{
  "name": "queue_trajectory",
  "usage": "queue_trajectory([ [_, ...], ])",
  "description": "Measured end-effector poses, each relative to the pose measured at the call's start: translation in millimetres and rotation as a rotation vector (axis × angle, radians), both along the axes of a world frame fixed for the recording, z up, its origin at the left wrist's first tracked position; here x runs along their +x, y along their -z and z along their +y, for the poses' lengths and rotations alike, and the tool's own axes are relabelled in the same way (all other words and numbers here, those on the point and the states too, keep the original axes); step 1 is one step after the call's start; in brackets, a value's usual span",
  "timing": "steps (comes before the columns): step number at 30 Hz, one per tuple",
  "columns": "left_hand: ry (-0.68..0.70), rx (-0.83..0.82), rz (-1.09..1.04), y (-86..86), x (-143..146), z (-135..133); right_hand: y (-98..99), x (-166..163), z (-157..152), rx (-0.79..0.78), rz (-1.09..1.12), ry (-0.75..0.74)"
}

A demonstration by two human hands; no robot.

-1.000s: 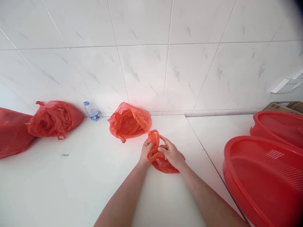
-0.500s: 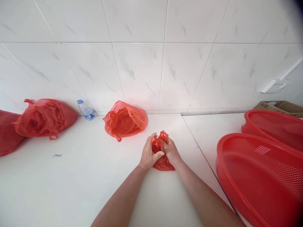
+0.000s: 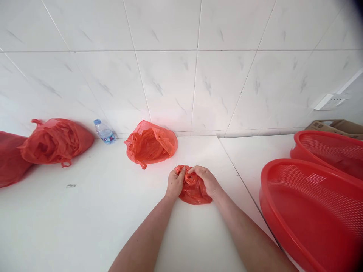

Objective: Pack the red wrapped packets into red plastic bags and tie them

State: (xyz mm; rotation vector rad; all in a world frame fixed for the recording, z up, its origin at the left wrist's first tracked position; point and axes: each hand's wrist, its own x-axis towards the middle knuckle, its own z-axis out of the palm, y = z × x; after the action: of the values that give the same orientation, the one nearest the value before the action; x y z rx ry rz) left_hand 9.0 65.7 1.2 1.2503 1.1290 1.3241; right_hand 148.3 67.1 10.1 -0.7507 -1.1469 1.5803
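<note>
Between my hands a small red plastic bag [image 3: 195, 193] rests on the white table, its top crumpled and its contents hidden. My left hand [image 3: 175, 183] is closed on the bag's left upper edge, thumb on top. My right hand [image 3: 206, 179] curls round the right side, with thumb and fingers pinching the top near a loop of the plastic. Farther back, against the wall, sits a larger red plastic bag [image 3: 151, 145] with its mouth open and more red plastic inside.
Left along the wall stand a water bottle [image 3: 104, 133], another stuffed red bag [image 3: 61, 141] and a red bundle [image 3: 13, 160]. On the right are two red plastic baskets [image 3: 300, 219], with a cardboard box [image 3: 337, 126] behind them. A wall socket [image 3: 331, 101] is above.
The small bag's upright top has been folded down and spread wider. My left hand has turned its thumb up onto the edge, and my right hand has shifted to the bag's right rim.
</note>
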Motion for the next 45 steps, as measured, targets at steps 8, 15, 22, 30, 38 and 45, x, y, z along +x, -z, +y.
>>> queue_trajectory([
  [8, -0.151, 0.220, 0.224, -4.4, -0.5, -8.5, -8.3, -0.5, -3.6, 0.048, -0.294, 0.123],
  [15, -0.103, 0.411, 0.419, -5.8, 4.9, -15.6, -1.9, -4.2, -2.5, 0.136, -0.534, 0.388],
  [22, -0.183, 0.349, 0.386, 1.3, 5.8, -16.4, 1.5, 0.3, 2.6, 0.063, -0.342, 0.400],
  [30, -0.244, 0.516, 0.448, 2.7, -1.9, -7.1, 1.3, 21.7, 11.2, -0.104, -0.017, 0.157],
  [38, -0.431, 0.326, 0.242, 10.5, -19.5, 7.6, 19.1, 59.2, 32.3, -0.058, -0.381, 0.679],
  [45, -0.484, 0.177, 0.121, 15.8, -27.7, 14.0, 28.3, 69.7, 32.5, -0.006, -0.689, 0.823],
])
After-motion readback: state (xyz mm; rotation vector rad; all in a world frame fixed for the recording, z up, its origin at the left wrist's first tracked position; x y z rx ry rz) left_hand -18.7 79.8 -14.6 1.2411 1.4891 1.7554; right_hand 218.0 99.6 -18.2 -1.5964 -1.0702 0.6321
